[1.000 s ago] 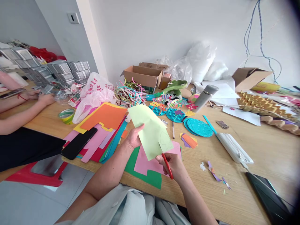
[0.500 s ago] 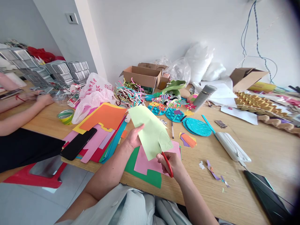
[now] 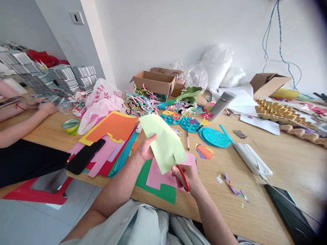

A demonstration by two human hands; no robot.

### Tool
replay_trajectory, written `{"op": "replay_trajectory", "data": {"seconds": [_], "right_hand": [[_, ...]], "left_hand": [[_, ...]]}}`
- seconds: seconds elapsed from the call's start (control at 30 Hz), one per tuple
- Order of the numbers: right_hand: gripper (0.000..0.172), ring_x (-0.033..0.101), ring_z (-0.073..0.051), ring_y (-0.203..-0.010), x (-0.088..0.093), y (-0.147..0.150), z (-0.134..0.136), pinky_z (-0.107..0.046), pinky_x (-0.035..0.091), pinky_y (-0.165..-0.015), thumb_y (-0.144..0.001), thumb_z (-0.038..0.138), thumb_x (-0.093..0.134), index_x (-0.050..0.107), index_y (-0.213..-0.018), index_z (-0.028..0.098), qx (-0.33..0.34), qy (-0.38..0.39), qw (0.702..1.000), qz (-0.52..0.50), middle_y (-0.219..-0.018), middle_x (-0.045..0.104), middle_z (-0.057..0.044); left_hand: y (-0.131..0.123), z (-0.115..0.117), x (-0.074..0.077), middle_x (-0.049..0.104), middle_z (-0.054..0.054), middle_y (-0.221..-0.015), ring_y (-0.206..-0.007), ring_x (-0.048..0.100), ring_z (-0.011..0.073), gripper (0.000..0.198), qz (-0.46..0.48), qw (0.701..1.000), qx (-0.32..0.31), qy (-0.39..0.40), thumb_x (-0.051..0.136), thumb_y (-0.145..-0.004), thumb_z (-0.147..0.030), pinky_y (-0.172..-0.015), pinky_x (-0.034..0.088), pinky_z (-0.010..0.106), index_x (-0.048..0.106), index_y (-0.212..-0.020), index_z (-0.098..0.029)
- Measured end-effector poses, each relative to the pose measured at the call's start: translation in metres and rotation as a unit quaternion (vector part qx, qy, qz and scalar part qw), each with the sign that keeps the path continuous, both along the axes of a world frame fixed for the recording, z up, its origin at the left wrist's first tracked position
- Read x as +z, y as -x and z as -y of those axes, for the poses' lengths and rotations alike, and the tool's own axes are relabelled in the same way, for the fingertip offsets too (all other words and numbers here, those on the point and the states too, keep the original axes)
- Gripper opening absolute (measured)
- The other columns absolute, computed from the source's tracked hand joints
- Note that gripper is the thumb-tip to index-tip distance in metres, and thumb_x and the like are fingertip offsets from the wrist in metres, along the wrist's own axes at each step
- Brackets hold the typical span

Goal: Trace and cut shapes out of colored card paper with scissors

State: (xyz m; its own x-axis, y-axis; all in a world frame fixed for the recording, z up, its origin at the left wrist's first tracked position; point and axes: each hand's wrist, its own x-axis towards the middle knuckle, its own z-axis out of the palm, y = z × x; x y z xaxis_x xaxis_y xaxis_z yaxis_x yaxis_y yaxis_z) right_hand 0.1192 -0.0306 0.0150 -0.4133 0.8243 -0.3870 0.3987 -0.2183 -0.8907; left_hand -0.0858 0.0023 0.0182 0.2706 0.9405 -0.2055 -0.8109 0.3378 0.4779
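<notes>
My left hand [image 3: 146, 148] grips the left edge of a pale green sheet of paper [image 3: 161, 144], thumb on top. A pencilled outline, fish-like in shape, shows near the sheet's right end. In my right hand [image 3: 186, 176] are red-handled scissors [image 3: 183, 177], their blade at the sheet's lower edge beside the outline. Under the sheet lie pink paper [image 3: 155, 180] and green paper [image 3: 163, 194] on the table. Just right of them sit small orange, purple and yellow paper cutouts [image 3: 205, 152].
Stacked coloured paper [image 3: 114, 127] and a black phone [image 3: 85, 156] lie to the left. Blue paper ovals [image 3: 216, 137], a grey flask [image 3: 221, 106], a white power strip [image 3: 252, 159] and paper scraps [image 3: 231, 185] are rightward. At far left, another person's hands [image 3: 47, 108] rest near stacked boxes.
Hardly anything differs. The scissors and my right hand have shifted very slightly at the paper's edge; my left hand keeps the same hold.
</notes>
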Motion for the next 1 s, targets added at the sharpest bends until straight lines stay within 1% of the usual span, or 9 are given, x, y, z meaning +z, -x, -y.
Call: {"op": "replay_trajectory", "data": {"seconds": [0.17,0.27,0.33,0.5,0.57,0.67,0.77,0.9,1.0], "right_hand": [[0.054,0.041,-0.009,-0.032,0.004,-0.006,0.002,-0.022,0.032,-0.038,-0.073,0.07,0.053,0.056,-0.063,0.016,0.045,-0.001,0.998,-0.052,-0.037,0.05,0.003],[0.057,0.043,-0.009,-0.036,0.007,-0.009,0.003,-0.022,0.035,-0.042,-0.076,0.071,0.047,0.058,-0.066,0.016,0.077,0.006,0.993,-0.091,-0.039,0.05,0.002],[0.058,0.044,-0.01,-0.037,0.007,-0.009,0.002,-0.023,0.035,-0.043,-0.076,0.072,0.047,0.059,-0.066,0.016,0.081,0.005,0.993,-0.088,-0.04,0.05,0.002],[0.063,0.045,-0.011,-0.035,0.005,-0.007,-0.001,-0.023,0.035,-0.039,-0.069,0.077,0.05,0.06,-0.062,0.015,0.074,0.005,0.996,-0.041,-0.039,0.052,0.0],[0.061,0.047,-0.011,-0.036,0.005,-0.006,-0.001,-0.023,0.036,-0.039,-0.069,0.076,0.053,0.059,-0.059,0.016,0.072,0.0,0.997,-0.038,-0.038,0.053,-0.001],[0.058,0.049,-0.012,-0.036,0.004,-0.004,0.0,-0.023,0.036,-0.037,-0.067,0.074,0.056,0.057,-0.053,0.017,0.048,-0.011,0.999,-0.022,-0.036,0.052,-0.001],[0.057,0.046,-0.012,-0.033,0.002,-0.001,0.001,-0.024,0.035,-0.036,-0.065,0.073,0.058,0.055,-0.05,0.018,0.023,-0.015,1.0,-0.008,-0.034,0.051,-0.001],[0.051,0.041,-0.01,-0.028,-0.001,0.002,0.002,-0.023,0.031,-0.032,-0.063,0.067,0.063,0.056,-0.052,0.017,-0.005,0.004,1.0,-0.012,-0.033,0.049,0.0],[0.05,0.041,-0.01,-0.026,-0.002,0.003,0.003,-0.022,0.03,-0.031,-0.063,0.064,0.064,0.055,-0.05,0.017,-0.023,0.012,1.0,-0.011,-0.031,0.047,0.001]], "left_hand": [[0.003,-0.001,-0.003,0.07,0.013,-0.105,-0.104,0.063,0.028,0.04,-0.01,1.0,0.006,0.008,0.053,-0.087,-0.032,-0.096,0.042,0.04,0.059,-0.12,-0.011],[0.003,0.0,-0.003,0.07,0.013,-0.104,-0.099,0.065,0.0274,0.04,-0.014,1.0,-0.003,0.014,0.053,-0.087,-0.032,-0.092,0.044,0.039,0.058,-0.121,-0.011],[0.003,0.0,-0.002,0.07,0.014,-0.104,-0.097,0.065,0.0279,0.041,-0.017,1.0,-0.02,0.016,0.054,-0.086,-0.033,-0.09,0.046,0.039,0.058,-0.121,-0.011],[0.001,0.001,-0.002,0.069,0.015,-0.106,-0.1,0.064,0.0283,0.043,-0.021,0.999,-0.03,0.009,0.054,-0.086,-0.032,-0.092,0.045,0.039,0.057,-0.124,-0.011],[0.0,0.001,-0.001,0.069,0.014,-0.107,-0.103,0.064,0.0282,0.041,-0.021,0.999,-0.029,0.007,0.053,-0.087,-0.031,-0.094,0.044,0.039,0.057,-0.123,-0.011],[-0.001,0.001,-0.001,0.069,0.014,-0.107,-0.104,0.063,0.0281,0.039,-0.023,0.999,-0.03,0.006,0.052,-0.087,-0.031,-0.094,0.044,0.04,0.059,-0.12,-0.011],[-0.002,0.001,0.0,0.069,0.014,-0.106,-0.103,0.063,0.0275,0.038,-0.024,0.999,-0.029,0.013,0.052,-0.087,-0.03,-0.094,0.045,0.039,0.06,-0.119,-0.011],[-0.002,0.001,-0.001,0.069,0.014,-0.106,-0.103,0.063,0.0279,0.038,-0.023,0.999,-0.026,0.013,0.055,-0.086,-0.03,-0.094,0.045,0.039,0.06,-0.119,-0.011],[-0.002,0.002,-0.001,0.069,0.014,-0.107,-0.105,0.062,0.0288,0.039,-0.022,0.999,-0.029,0.007,0.055,-0.086,-0.03,-0.095,0.044,0.04,0.06,-0.119,-0.011]]}}
